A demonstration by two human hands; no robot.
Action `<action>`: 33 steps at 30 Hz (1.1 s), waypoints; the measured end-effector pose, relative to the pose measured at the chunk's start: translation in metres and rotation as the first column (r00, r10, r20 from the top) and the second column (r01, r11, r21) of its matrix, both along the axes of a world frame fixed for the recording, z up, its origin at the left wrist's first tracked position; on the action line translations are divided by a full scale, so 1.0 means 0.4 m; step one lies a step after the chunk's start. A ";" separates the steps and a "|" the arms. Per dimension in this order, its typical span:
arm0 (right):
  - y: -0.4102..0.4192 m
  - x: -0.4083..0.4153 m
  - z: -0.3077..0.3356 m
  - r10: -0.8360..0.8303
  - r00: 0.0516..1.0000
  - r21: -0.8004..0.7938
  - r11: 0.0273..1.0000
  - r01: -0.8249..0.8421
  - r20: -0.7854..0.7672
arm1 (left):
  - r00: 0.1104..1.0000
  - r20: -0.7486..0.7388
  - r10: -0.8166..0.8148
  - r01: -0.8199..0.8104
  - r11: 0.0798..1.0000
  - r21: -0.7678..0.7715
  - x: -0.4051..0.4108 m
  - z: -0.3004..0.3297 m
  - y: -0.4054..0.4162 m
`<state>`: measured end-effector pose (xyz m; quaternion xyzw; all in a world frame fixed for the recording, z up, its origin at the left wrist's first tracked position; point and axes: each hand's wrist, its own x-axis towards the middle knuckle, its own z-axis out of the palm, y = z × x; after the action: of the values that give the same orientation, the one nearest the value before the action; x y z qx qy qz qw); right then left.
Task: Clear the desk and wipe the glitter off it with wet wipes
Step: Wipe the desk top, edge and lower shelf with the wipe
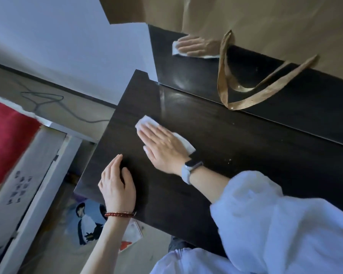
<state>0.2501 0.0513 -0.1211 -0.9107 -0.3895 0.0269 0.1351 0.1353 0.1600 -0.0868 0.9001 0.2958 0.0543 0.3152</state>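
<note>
Pressing a white wet wipe (147, 122) flat on the dark surface (236, 155) with right hand (162, 149) fingers straight, left hand (117, 186) resting relaxed, holding nothing

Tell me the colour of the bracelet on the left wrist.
Dark red beads, on the bracelet at the left hand; head view.

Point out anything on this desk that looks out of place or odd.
Pale specks, likely glitter, dot the dark desk right of the right hand, which presses the wet wipe flat. A brown paper bag's ribbon handle droops onto the desk's raised back ledge.
</note>
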 end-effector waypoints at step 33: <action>-0.328 -0.342 0.013 -0.617 0.776 -0.088 0.787 0.611 -0.131 | 0.848 -0.307 -0.433 0.485 0.867 0.117 -0.027 -0.024 -0.271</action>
<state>0.1133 -0.0797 -0.1159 -0.9855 -0.0591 0.0591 0.1475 0.1245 0.0515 -0.0965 0.9694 0.1049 -0.1183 0.1880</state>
